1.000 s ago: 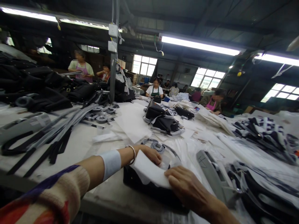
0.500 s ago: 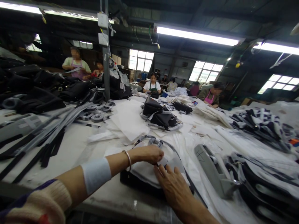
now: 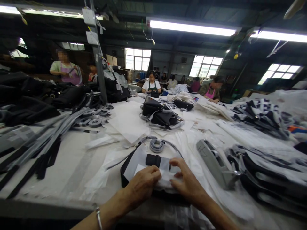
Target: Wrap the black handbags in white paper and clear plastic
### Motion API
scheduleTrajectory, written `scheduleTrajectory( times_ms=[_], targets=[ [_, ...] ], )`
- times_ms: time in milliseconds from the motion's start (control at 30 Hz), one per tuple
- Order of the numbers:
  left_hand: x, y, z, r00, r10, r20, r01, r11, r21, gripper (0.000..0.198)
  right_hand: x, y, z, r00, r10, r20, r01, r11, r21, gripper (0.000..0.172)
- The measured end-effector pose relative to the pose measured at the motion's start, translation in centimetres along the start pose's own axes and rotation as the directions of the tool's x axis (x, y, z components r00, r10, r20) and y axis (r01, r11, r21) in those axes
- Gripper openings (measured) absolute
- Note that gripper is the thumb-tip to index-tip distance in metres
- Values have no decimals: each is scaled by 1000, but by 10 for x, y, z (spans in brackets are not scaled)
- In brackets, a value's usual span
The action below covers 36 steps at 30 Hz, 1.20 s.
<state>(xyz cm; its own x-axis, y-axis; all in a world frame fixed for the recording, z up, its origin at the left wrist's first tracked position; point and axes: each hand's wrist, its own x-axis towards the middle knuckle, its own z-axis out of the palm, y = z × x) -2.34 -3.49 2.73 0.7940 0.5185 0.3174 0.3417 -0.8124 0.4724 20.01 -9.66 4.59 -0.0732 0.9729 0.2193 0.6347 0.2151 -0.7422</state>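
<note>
A black bag [image 3: 124, 171] lies at the table's front edge, with white sheet [image 3: 130, 167] spread over it. On the sheet are a small black folded piece [image 3: 153, 160] and, behind it, a coiled grey wrapped strap [image 3: 157, 145]. My left hand [image 3: 145, 180] is closed at the sheet's middle, thumb and fingers pressed together on its thin white material. Just right of it, my right hand [image 3: 184, 179] is held over the bag's right part, fingers curved and apart, with nothing visible between them.
A grey tape dispenser [image 3: 214, 163] stands to the right, beside stacked black pieces [image 3: 268, 179]. Wrapped straps [image 3: 57, 134] lie at left. Black bags [image 3: 163, 116] sit beyond the white sheets. Several people work farther back.
My left hand has drawn back toward me and left, uncovering the black folded piece. My right hand has lifted and opened. The camera view has shifted slightly.
</note>
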Motion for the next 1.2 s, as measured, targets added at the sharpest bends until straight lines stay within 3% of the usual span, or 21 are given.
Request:
scheduleTrajectory(
  times_ms=[100,267,367,433,533,700,800,867,933,967,1067,1200],
  targets=[
    [3,3,4,995,-57,-86,55,998,-22,19,-2,6,8,996,-84,16,84,996,-38,71],
    [3,4,9,986,-111,-127,107,994,-39,12,-2,5,16,985,-172,-29,165,973,-162,25],
    [-1,2,11,987,-112,-118,106,993,-53,44,-3,3,10,983,-114,-145,102,991,-91,19],
    [-3,1,11,995,-68,-72,69,998,10,52,-7,2,3,985,-2,-173,2,1000,-5,23],
    [-4,0,12,1000,-4,16,2,993,119,54,-16,4,-9,990,98,-104,-91,993,69,28],
    [-5,1,12,998,-37,41,33,995,97,66,-11,-3,-20,998,12,64,-9,999,-47,14],
    [-5,-2,8,990,-144,-4,142,983,-119,72,5,-18,-25,974,-46,222,87,980,-179,48],
    [-5,-6,6,979,-204,1,192,923,-334,79,13,-27,-23,952,-15,306,102,957,-270,68],
    [-4,-9,5,976,-213,37,205,860,-468,87,16,-32,-17,942,21,335,107,927,-358,76],
    [-4,-10,5,978,-202,50,201,851,-484,89,16,-32,-12,942,24,334,115,914,-390,70],
    [-5,-11,8,980,-194,44,194,891,-409,87,13,-27,-1,966,-20,259,128,905,-405,30],
    [-7,-8,11,985,-174,-7,162,931,-327,91,16,-13,-8,993,-69,100,93,962,-256,23]
  ],
)
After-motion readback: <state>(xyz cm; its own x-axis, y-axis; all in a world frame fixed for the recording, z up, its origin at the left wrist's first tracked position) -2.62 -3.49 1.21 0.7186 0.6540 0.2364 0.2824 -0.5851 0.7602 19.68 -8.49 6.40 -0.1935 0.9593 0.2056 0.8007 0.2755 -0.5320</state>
